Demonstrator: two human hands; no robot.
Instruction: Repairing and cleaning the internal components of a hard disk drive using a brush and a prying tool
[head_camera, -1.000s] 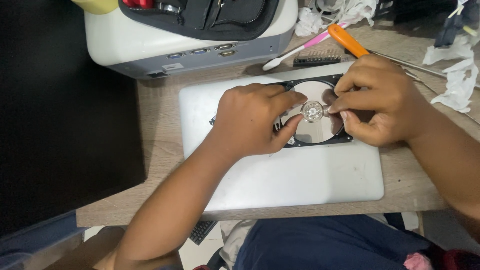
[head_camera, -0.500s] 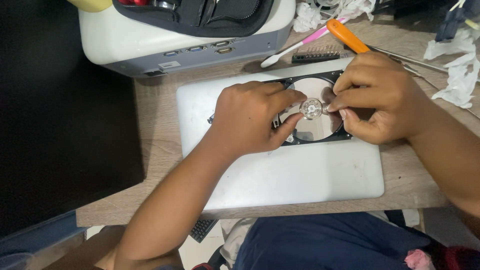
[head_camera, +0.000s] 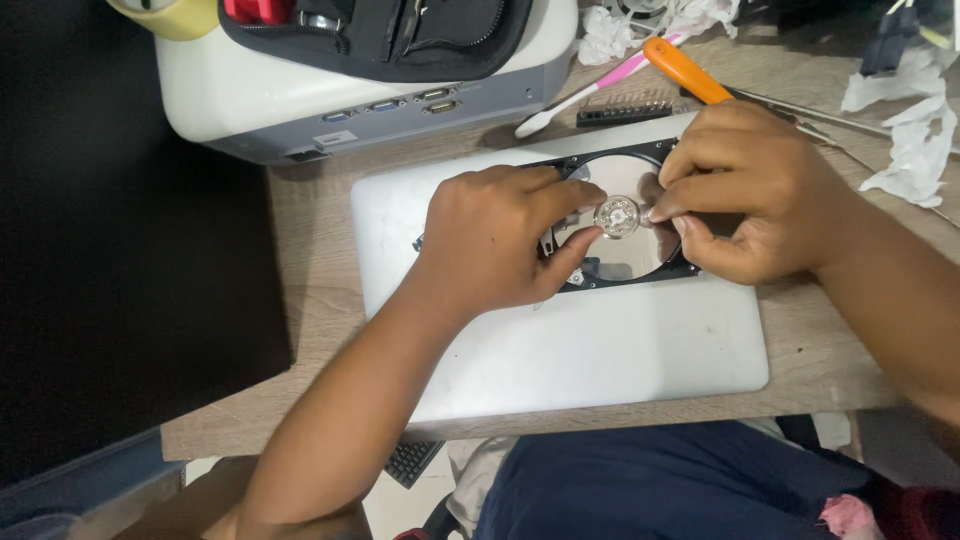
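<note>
Right now both hands meet over an opened hard drive (head_camera: 612, 262), a black-framed unit with a mirror-bright platter, lying on the lid of a closed silver laptop (head_camera: 560, 350) on the wooden desk (head_camera: 310, 300). The left hand (head_camera: 495, 240) rests on the drive's left side, fingers curled narrow, its thumb and forefinger pinching toward the small round metal hub (head_camera: 617, 216) at the platter's centre. The right hand (head_camera: 750, 195) comes in from the other side, fingers drawn together, fingertips touching the hub's right edge; whether it grips a small tool I cannot tell. Just beyond the laptop lie a pink-and-white toothbrush (head_camera: 585, 88), a black strip of screwdriver bits (head_camera: 625, 108) and an orange-handled screwdriver (head_camera: 688, 72). Farther back stands a white projector (head_camera: 300, 95) with a black pouch (head_camera: 400, 35) on top, and crumpled white tissue (head_camera: 915, 140) lies at the right.
</note>
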